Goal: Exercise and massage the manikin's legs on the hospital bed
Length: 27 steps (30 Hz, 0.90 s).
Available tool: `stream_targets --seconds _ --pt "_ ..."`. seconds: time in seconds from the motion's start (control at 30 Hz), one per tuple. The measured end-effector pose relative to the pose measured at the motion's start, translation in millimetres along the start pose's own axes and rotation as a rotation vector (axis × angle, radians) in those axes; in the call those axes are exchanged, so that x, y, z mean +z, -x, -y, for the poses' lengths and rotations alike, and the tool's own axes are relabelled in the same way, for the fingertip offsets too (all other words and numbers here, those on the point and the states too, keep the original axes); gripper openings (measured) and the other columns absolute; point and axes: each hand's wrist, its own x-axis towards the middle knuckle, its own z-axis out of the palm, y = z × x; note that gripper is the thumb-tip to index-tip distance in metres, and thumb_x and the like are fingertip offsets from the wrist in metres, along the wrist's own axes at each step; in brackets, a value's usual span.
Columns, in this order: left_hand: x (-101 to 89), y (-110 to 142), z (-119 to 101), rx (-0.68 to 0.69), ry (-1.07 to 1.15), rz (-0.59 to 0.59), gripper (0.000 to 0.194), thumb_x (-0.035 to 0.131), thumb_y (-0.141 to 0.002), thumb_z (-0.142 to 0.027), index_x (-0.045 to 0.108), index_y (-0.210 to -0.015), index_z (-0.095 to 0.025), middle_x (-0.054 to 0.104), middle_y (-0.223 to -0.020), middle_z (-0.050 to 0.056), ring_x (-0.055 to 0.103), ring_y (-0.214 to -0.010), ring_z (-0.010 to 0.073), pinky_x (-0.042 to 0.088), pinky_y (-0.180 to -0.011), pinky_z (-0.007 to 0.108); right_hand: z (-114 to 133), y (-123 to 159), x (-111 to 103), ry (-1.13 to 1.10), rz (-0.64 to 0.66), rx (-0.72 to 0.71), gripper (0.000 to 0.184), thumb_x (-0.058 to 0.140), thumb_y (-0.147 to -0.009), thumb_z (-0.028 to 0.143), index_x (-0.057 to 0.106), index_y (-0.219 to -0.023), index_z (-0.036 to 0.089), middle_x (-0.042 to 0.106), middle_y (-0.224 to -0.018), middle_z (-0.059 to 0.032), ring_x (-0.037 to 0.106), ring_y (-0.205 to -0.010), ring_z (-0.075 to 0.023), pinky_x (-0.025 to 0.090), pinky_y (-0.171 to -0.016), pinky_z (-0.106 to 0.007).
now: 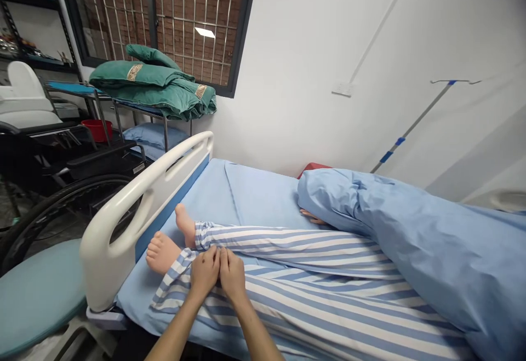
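Side by side, my left hand (204,269) and my right hand (232,272) rest on the lower leg of the blue-and-white striped trousers (283,292). The fingers of both hands are curled down and closed on the trouser leg, with the thumb sides touching. Their fingertips are mostly hidden. A bare, smooth, manikin-like foot (161,253) sticks out of the nearer trouser cuff, left of my hands. Another foot (186,225) lies just behind it. The legs stretch to the right across a light blue sheet (263,191).
A cream bed end board (119,213) stands at the left. Bunched blue bedding (394,218) covers the right side, with fingertips (312,216) showing under its edge. A wheelchair (61,185), a pale green stool (41,295), folded green quilts (156,84) and a drip pole (415,122) surround the bed.
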Motion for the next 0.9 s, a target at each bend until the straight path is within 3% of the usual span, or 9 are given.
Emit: stream_targets --seconds 0.43,0.7,0.9 --pt "-3.8 -3 -2 -0.033 -0.001 0.087 0.034 0.030 -0.087 -0.036 0.061 -0.091 -0.023 0.068 -0.087 0.006 0.060 -0.083 0.0199 0.036 -0.068 0.027 -4 -3 1 -0.042 -0.027 0.083 0.040 0.033 -0.087 0.041 0.050 -0.058 0.020 0.056 -0.056 -0.0025 0.048 -0.053 -0.0163 0.027 -0.052 -0.027" --pt "-7.9 -12 4 0.068 0.085 0.147 0.031 0.031 -0.086 -0.031 0.059 -0.079 -0.020 0.066 -0.086 0.004 0.057 -0.083 0.0174 0.033 -0.069 0.025 1 -3 -1 0.048 -0.003 0.056 0.043 0.027 -0.090 0.037 0.055 -0.063 0.018 0.061 -0.062 -0.0038 0.053 -0.058 -0.0149 0.027 -0.054 -0.025" --pt "-9.6 -13 6 0.090 0.114 0.134 0.031 0.032 -0.085 -0.031 0.054 -0.067 -0.019 0.063 -0.073 0.002 0.053 -0.072 0.0149 0.029 -0.062 0.024 2 1 -4 0.069 0.036 0.034 0.044 0.025 -0.091 0.035 0.059 -0.069 0.018 0.065 -0.070 -0.0052 0.057 -0.065 -0.0155 0.029 -0.057 -0.024"
